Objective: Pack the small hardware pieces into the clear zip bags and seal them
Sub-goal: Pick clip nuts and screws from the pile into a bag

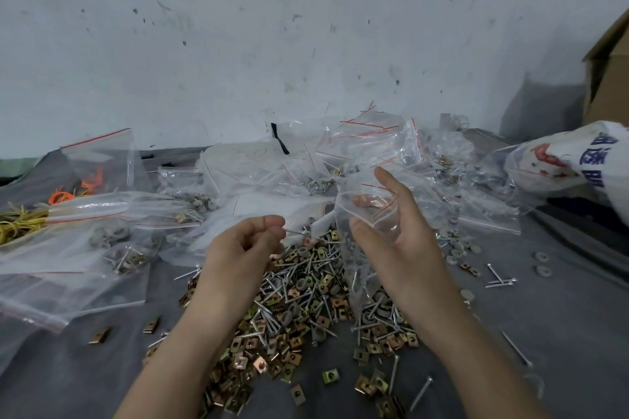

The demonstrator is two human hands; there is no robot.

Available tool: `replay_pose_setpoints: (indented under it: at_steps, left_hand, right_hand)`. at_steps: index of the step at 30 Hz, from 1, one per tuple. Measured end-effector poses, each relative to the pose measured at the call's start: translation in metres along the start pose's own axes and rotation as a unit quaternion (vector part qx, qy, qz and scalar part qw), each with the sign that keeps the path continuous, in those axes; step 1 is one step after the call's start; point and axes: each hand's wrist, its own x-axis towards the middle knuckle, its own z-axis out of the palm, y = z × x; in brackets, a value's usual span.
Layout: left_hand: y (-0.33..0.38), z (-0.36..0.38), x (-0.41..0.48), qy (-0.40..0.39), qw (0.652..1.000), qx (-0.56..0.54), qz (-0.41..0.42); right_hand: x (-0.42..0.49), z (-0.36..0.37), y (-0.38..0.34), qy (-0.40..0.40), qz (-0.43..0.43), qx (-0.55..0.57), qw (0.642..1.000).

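Note:
A heap of small hardware [299,299], silver screws, brass square clips and grey washers, lies on the grey cloth between my forearms. My left hand [245,245] hovers over the heap with curled fingers and pinches a thin silver screw [295,232] that points right. My right hand [391,231] holds a small clear zip bag [369,211] with a red strip, thumb on the near side and fingers behind it. The bag's mouth faces the screw, a short gap apart.
Filled and empty clear zip bags [367,143] pile up against the white wall. Large clear bags [68,238] lie at the left with yellow and orange ties. A printed white sack [571,163] and a cardboard box [609,78] stand at the right. Loose screws [500,281] scatter to the right.

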Motion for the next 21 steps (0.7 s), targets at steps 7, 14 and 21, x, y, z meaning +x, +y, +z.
replay_pose_setpoints:
  at_steps: [7, 14, 21]
  left_hand:
    - [0.004, 0.005, -0.003, -0.023, 0.998, -0.05, 0.007]
    - [0.005, 0.011, -0.006, -0.034, 0.998, -0.055, 0.023]
    - [0.004, 0.011, -0.006, -0.064, 0.995, -0.066, 0.025]
  right_hand:
    - [-0.001, 0.0, -0.003, 0.003, -0.005, 0.009, 1.0]
    - [-0.002, 0.001, -0.009, 0.013, 0.008, 0.009, 1.0]
    - [-0.003, 0.001, -0.011, 0.011, 0.011, 0.018, 1.0]
